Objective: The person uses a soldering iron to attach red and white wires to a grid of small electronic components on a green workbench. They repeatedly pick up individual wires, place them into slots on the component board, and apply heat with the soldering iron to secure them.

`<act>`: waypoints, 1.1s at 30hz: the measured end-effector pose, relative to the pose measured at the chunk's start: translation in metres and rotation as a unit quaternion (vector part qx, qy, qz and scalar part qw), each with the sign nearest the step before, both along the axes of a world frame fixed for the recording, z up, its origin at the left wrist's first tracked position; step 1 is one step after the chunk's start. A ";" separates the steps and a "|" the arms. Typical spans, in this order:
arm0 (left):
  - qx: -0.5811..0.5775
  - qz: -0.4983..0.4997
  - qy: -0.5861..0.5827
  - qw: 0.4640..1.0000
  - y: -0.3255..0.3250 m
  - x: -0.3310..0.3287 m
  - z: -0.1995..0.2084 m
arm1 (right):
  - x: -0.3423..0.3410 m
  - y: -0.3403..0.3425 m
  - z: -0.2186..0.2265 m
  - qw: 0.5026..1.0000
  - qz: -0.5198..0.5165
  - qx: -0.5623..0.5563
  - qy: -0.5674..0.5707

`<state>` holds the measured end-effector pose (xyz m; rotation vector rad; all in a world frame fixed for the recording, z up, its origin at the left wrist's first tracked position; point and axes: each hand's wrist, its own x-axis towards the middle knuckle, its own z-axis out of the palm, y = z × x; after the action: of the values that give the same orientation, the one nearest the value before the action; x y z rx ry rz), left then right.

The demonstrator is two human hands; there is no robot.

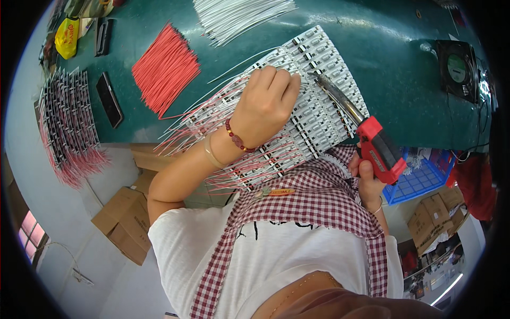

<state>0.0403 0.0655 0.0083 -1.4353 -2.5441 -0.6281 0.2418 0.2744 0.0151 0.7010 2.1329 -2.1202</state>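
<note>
A panel of small white parts in rows (324, 106) lies tilted over the table's near edge, with red and white wires trailing from its left side. My left hand (265, 109) rests over the panel's upper middle, fingers curled and closed, their tips hidden below the knuckles. A loose white wire (241, 65) runs close to these fingers; whether they pinch it I cannot tell. In my right hand (366, 178) is the handle of a red and black soldering gun (378, 151). Its metal barrel points up and left, the tip close to the panel beside my left hand.
On the green table (372, 58) lie a bundle of red wires (166, 69), a bundle of white wires (239, 16) and a phone (109, 100). Wired panels (69, 119) hang at the left edge. A black fan (458, 70) stands right; a blue basket (419, 181) sits below.
</note>
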 end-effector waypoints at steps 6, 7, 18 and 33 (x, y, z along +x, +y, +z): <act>0.001 0.010 -0.005 1.000 0.002 0.002 0.000 | 0.013 0.000 -0.016 0.996 0.022 0.087 0.010; -0.001 0.011 -0.007 1.000 0.002 0.002 0.001 | 0.013 0.000 -0.016 0.996 0.024 0.090 0.010; -0.033 0.013 -0.001 0.999 0.003 0.001 0.003 | 0.002 -0.001 0.003 1.000 -0.013 -0.006 0.027; 0.002 0.010 -0.026 1.000 0.005 0.013 0.003 | 0.033 0.012 -0.015 0.999 0.037 -0.006 -0.002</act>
<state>0.0535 0.0706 0.0112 -1.4075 -2.5917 -0.6741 0.2746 0.2864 0.0002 0.6146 2.1065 -2.0905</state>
